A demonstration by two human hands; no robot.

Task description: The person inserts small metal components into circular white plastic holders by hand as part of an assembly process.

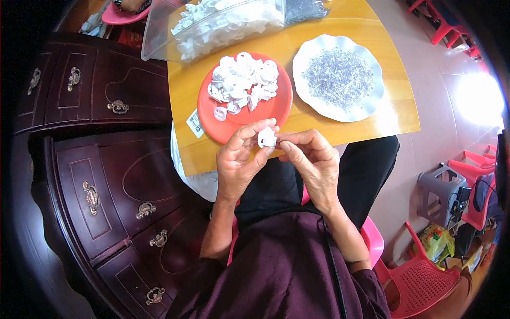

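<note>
I'd brace that white plastic piece (268,139) clamped in the left hand (234,162)'s fingers — right hand (317,162), fingertips just beside it, gripping what, can't tell.

left hand (237,162) beside right hand (319,166), both half-curled

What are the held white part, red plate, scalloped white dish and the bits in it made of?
White part: likely moulded plastic, smooth; even white, crisp shape.
Red plate: probably plastic; uniform colour, soft sheen.
Scalloped dish: smooth white; plastic or glazed ceramic, can't tell.
Bits: greyish, seemingly translucent; perhaps clear plastic, too small to be sure.
</note>
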